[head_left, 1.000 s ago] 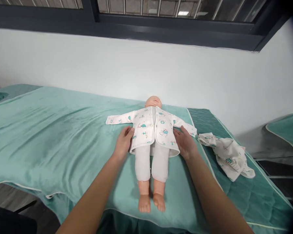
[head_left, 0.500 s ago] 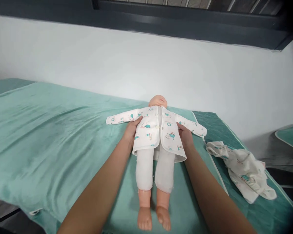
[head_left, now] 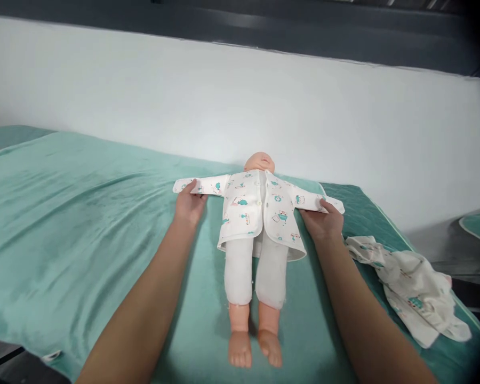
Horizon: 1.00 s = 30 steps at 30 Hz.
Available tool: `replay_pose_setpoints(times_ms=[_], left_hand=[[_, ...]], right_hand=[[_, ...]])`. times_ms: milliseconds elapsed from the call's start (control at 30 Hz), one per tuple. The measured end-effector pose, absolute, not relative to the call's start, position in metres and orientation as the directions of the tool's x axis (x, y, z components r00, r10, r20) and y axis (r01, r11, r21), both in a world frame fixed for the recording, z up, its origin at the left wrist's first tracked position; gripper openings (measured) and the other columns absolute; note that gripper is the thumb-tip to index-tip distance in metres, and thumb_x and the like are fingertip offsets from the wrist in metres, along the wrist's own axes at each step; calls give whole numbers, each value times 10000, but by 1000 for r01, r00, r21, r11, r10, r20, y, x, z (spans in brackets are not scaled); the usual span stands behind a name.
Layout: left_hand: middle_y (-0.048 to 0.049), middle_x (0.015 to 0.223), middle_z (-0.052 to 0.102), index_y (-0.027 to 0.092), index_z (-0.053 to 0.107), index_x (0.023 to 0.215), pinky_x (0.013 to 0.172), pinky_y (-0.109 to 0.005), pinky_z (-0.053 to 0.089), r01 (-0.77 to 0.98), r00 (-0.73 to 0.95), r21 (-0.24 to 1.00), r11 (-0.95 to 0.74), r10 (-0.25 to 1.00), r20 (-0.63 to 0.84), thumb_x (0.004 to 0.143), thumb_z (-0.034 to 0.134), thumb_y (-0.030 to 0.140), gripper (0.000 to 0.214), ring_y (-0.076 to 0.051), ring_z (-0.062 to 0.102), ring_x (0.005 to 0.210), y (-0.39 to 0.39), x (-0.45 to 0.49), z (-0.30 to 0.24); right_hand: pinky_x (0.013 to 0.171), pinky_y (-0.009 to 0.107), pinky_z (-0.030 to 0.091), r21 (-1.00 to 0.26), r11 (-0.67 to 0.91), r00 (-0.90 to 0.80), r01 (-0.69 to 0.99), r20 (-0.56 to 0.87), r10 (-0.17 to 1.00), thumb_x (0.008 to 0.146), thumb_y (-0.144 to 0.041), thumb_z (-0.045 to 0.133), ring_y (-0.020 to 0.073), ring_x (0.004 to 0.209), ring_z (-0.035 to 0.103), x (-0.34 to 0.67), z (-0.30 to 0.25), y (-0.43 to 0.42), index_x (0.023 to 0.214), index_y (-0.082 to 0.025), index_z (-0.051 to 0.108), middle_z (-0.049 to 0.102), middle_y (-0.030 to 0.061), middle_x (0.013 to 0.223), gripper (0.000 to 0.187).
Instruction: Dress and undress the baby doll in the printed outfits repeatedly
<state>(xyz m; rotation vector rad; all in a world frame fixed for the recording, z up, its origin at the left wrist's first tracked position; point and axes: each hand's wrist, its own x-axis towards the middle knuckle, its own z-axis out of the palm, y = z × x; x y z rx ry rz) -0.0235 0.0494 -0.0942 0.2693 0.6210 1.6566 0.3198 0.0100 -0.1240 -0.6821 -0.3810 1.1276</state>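
Observation:
A baby doll (head_left: pixel 260 161) lies on its back with its bare feet toward me. It wears a white printed jacket (head_left: pixel 242 210), which hangs open below the chest over white cloth legs. My left hand (head_left: pixel 190 205) grips the sleeve on the left, thumb on top and fingers beneath. On the other side my right hand (head_left: pixel 323 220) holds the right sleeve in the same way. Both sleeves stretch out sideways from the jacket, and the doll's hands are hidden inside them.
A green sheet (head_left: pixel 84 229) covers the bed, with wrinkles on the left. Crumpled printed baby clothing (head_left: pixel 414 290) lies on a darker green quilted cover (head_left: pixel 354 205) at the right. Behind the bed stands a white wall (head_left: pixel 208 101) with a dark ledge above.
Both hands have moved outward from the sides of the jacket to its sleeves and now grip them. The left sleeve has been raised slightly. The view has shifted a little.

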Motion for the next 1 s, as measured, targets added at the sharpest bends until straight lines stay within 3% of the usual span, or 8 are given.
replay_pose_setpoints(times_ms=[100,167,300,400,567,733,833,1000], left_hand=[[-38,838,668,159,556,893,830,-278,559,-828,-224,552,-102,961,-159,891,546,98,62,-135,669,840,53,-49,-96],[-40,859,650,160,540,888,850,-270,549,-748,-331,641,-174,934,-133,889,528,99,62,-121,656,838,51,-58,-99],[-52,1116,611,182,531,1010,995,-268,471,-385,-638,857,-342,769,20,824,567,81,214,-114,609,1048,36,-57,-108],[-60,1264,570,199,550,1059,1081,-275,394,-122,-671,942,-314,725,155,782,626,102,302,-146,524,1222,13,-49,-114],[-64,1230,626,231,593,1043,1026,-363,453,215,-516,955,-207,806,291,793,612,172,258,-212,581,1173,-29,-43,-119],[-65,1090,694,227,637,977,974,-411,479,326,-342,924,-201,886,314,827,581,237,160,-229,631,1069,-60,-42,-120],[-69,1156,677,233,628,1068,955,-406,493,391,-154,852,-347,888,433,854,582,287,225,-232,617,1108,-73,-36,-117],[-80,1307,595,243,567,1232,1044,-419,458,447,266,604,-660,743,614,823,610,218,412,-239,540,1243,-79,-23,-111]], right_hand=[[997,493,544,-683,300,483,-666,-89,871,785,-159,456,220,1110,651,349,-126,3,955,-209,563,665,91,1146,207],[975,479,555,-730,322,580,-603,-124,805,780,-166,434,208,1111,649,367,-128,-6,887,-229,539,634,94,1178,163],[981,453,544,-792,357,719,-495,-143,681,740,-166,454,164,1196,603,387,-134,-37,920,-261,545,555,73,1295,222],[1070,439,479,-823,373,747,-428,-90,658,679,-153,575,158,1220,589,374,-138,-68,1016,-269,584,588,39,1287,357],[1137,468,387,-965,234,649,117,253,718,702,-245,706,241,1286,552,329,-143,-130,1148,-219,637,630,77,1316,452],[1078,475,422,-912,84,540,401,310,783,836,-333,612,246,1207,595,303,-150,-187,1192,-225,647,646,86,1319,374],[992,450,473,-848,42,511,529,358,782,878,-358,570,242,1091,638,294,-151,-202,1201,-225,641,677,87,1250,357],[929,452,481,-620,6,365,785,470,803,898,-406,557,275,1065,628,282,-148,-195,1232,-198,604,685,113,1183,397]])
